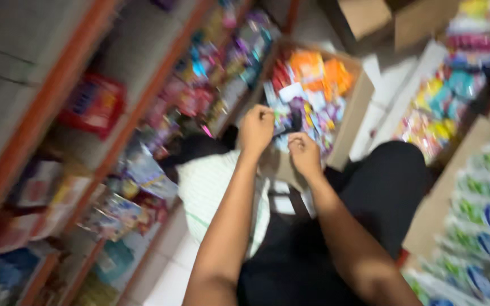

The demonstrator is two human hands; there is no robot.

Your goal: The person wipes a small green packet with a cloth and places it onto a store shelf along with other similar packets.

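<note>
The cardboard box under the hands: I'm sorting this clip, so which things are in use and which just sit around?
In hand:
- left hand and right hand, both closed, the blur hides what they hold
- open cardboard box of colourful packets

Lying about:
- shelves of packets on the left
- pale sack
- packet rack on the right

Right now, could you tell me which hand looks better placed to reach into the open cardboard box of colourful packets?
Probably the right hand: it sits lower, nearer the cardboard box.
</note>
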